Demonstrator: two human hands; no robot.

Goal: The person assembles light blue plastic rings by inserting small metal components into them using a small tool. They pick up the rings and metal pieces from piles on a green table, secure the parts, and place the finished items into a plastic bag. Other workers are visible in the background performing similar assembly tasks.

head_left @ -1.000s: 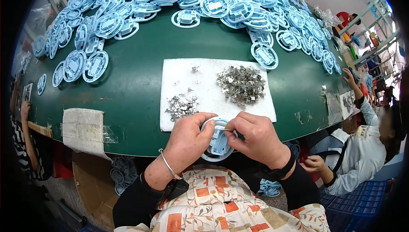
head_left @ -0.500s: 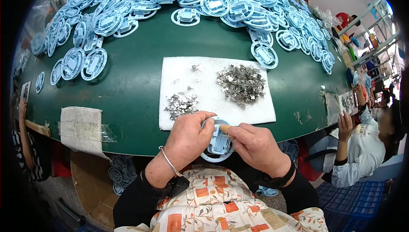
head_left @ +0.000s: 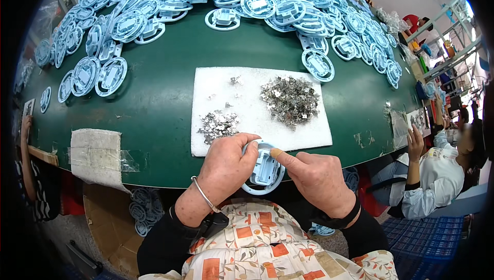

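An oval light-blue plastic housing [head_left: 264, 171], with a raised compartment inside its ring, is held upright just off the table's near edge. My left hand [head_left: 226, 167] is closed around its upper left rim, thumb on top. My right hand [head_left: 320, 179] is closed at the upper right rim, a tan-wrapped digit pressed on the part and the other fingers curled under. Whether a small metal piece sits beneath that digit is hidden. Beyond my hands lies a white foam sheet [head_left: 247, 82] bearing a larger pile [head_left: 290, 101] and a smaller pile [head_left: 218, 125] of small silver metal pieces.
Many more blue housings [head_left: 257, 5] are heaped across the far side of the green table [head_left: 164, 84]. A taped cloth pad [head_left: 96, 156] hangs over the near edge at left. A person [head_left: 437, 177] sits at right; other people's hands show at the far and left edges.
My right hand has opened out slightly and shifted right, its wrapped digit moving from the compartment's top toward the rim. My left hand keeps its hold on the housing.
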